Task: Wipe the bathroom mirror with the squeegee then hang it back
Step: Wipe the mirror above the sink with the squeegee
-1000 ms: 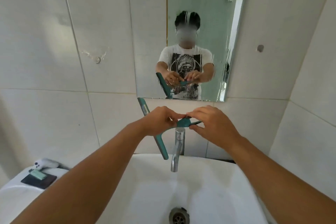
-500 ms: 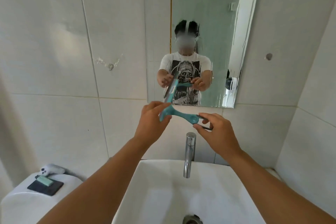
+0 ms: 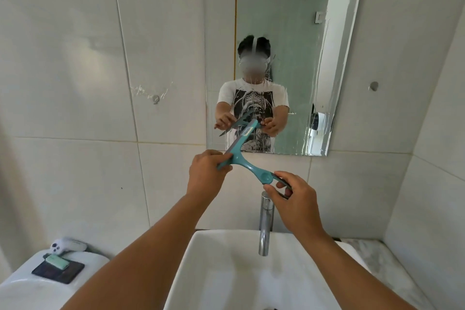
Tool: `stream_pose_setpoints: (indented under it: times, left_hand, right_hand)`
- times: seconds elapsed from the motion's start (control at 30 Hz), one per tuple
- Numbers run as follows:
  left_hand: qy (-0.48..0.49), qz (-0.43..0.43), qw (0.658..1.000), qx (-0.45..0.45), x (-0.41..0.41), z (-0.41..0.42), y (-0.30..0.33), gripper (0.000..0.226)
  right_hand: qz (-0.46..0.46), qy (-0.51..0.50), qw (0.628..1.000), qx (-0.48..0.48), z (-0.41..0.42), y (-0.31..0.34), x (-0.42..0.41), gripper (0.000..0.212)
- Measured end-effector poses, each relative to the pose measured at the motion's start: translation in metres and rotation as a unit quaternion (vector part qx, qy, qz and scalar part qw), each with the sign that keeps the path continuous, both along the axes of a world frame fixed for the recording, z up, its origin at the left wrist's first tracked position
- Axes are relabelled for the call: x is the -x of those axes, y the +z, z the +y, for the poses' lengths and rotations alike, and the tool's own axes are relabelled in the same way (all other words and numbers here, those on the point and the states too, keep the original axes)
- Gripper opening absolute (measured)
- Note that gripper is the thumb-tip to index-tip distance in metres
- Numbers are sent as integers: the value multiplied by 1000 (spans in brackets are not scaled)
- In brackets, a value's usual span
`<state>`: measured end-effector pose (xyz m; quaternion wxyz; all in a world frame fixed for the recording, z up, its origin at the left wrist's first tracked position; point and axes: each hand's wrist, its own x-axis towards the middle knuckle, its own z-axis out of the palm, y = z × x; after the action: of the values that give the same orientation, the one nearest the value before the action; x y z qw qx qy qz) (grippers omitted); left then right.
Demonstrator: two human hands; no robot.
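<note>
A teal squeegee (image 3: 245, 158) is held in the air in front of the mirror's lower edge, above the tap. My left hand (image 3: 207, 173) grips the lower end of its blade bar. My right hand (image 3: 293, 196) pinches the end of its handle. The blade points up and away, its top end overlapping the mirror (image 3: 284, 33). The mirror hangs on the white tiled wall and has streaks and drips on its glass. A small hook (image 3: 155, 99) with clear adhesive sits on the wall left of the mirror.
A white basin (image 3: 226, 279) with a chrome tap (image 3: 265, 224) is directly below my hands. At lower left a toilet tank (image 3: 75, 284) carries a dark phone, a green bar and a white controller. A round stud (image 3: 374, 86) sits on the wall right of the mirror.
Both hands have lifted the squeegee from tap height toward the mirror's lower edge. The blade has swung from pointing down-left to pointing up. My view has tilted upward.
</note>
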<state>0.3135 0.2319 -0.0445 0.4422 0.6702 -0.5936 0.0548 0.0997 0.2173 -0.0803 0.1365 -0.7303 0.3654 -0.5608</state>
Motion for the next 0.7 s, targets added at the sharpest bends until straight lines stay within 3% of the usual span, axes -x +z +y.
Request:
stream_pose_setpoints:
  times: [0.17,0.43,0.7]
  left_hand:
    - [26,-139,989,47,3,-3,2,31]
    - [14,-256,960,108,6,-16,9,30]
    - [-2,-238,963,127,11,-24,16,29]
  right_hand:
    - [5,-23,1000,-16,3,-6,-8,43]
    - [173,-37,984,0,4,-5,-14,60]
    - [137,-64,989,5,-6,-2,-28,53]
